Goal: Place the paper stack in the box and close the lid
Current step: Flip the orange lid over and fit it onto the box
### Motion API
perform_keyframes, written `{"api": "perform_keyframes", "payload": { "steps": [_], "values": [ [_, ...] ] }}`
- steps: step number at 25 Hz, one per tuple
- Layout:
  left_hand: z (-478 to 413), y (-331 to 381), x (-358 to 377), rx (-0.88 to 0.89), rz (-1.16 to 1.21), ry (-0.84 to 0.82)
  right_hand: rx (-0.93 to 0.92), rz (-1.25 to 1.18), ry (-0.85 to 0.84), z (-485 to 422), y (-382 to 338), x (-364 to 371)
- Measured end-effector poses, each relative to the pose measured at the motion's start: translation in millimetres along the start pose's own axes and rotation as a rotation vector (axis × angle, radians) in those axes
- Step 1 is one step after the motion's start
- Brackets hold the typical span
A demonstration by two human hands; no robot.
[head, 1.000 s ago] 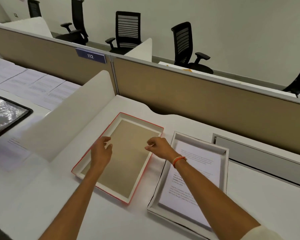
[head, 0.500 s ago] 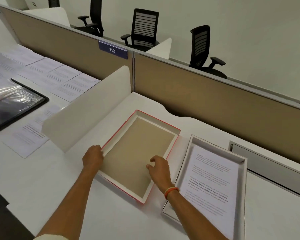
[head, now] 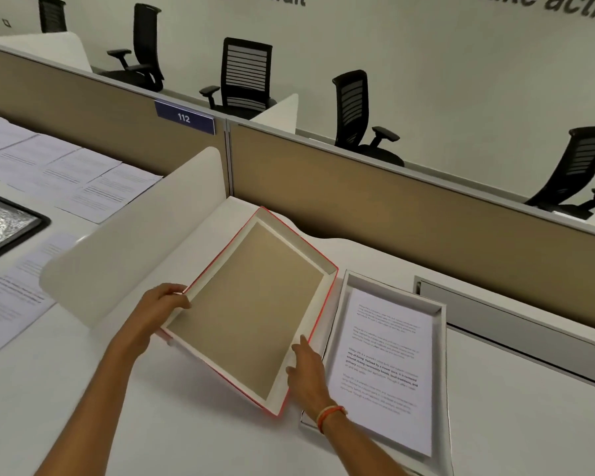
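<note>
A red-edged lid (head: 255, 304) with a brown cardboard inside faces up, tilted and raised off the white desk. My left hand (head: 162, 309) grips its near-left edge. My right hand (head: 304, 367) holds its near-right edge, fingers against the rim. To the right lies the open white box (head: 440, 372), and a stack of printed paper (head: 385, 365) rests inside it.
A white curved divider (head: 128, 242) stands left of the lid. Loose printed sheets (head: 66, 173) and a black tray (head: 4, 228) lie on the neighbouring desk. A tan partition (head: 392, 207) runs behind, a grey cable slot (head: 512, 331) sits at right, and office chairs stand beyond.
Both hands slid from over the lid to its near edges and took hold. The lid has risen off the desk and tilted.
</note>
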State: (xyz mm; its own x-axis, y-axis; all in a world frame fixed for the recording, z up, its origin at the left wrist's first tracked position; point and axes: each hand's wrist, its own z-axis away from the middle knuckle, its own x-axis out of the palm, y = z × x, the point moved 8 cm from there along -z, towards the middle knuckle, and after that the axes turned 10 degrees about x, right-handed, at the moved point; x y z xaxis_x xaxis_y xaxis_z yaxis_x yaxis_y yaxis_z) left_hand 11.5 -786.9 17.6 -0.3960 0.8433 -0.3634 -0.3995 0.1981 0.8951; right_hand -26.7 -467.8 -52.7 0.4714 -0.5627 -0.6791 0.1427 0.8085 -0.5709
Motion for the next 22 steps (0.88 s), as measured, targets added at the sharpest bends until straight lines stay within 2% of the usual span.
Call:
{"api": "perform_keyframes", "payload": {
  "steps": [2, 4, 6, 8, 10, 12, 14, 19, 20, 22],
  "values": [
    [19, 26, 15, 0.03, 0.083, -0.06, -0.035, 0.104, 0.054, 3, -2, -11],
    [41, 51, 33, 0.084, 0.123, -0.105, -0.035, 0.06, 0.139, 9, -14, -36],
    [62, 73, 49, 0.137, 0.147, -0.114, 0.006, -0.208, 0.166, 15, -31, -69],
    [81, 92, 69, 0.183, 0.144, -0.11, 0.065, -0.598, 0.027, 22, -50, -92],
    [100, 110, 92, 0.228, 0.076, -0.105, 0.088, -0.824, -0.113, 30, -69, -111],
    [121, 129, 118, 0.29, -0.027, -0.093, 0.08, -0.857, -0.155, 41, -77, -131],
    [142, 145, 149, 0.334, -0.103, -0.111, 0.049, -0.874, -0.13, 50, -74, -153],
    [166, 152, 220, 0.308, -0.098, -0.407, 0.033, -0.799, 0.095, 62, -31, -205],
    [159, 147, 223, 0.281, -0.057, -0.404, 0.052, -0.796, 0.099, 63, -21, -210],
    [133, 127, 222, 0.241, -0.033, -0.296, 0.095, -0.805, 0.095, 64, -2, -218]
  ]
}}
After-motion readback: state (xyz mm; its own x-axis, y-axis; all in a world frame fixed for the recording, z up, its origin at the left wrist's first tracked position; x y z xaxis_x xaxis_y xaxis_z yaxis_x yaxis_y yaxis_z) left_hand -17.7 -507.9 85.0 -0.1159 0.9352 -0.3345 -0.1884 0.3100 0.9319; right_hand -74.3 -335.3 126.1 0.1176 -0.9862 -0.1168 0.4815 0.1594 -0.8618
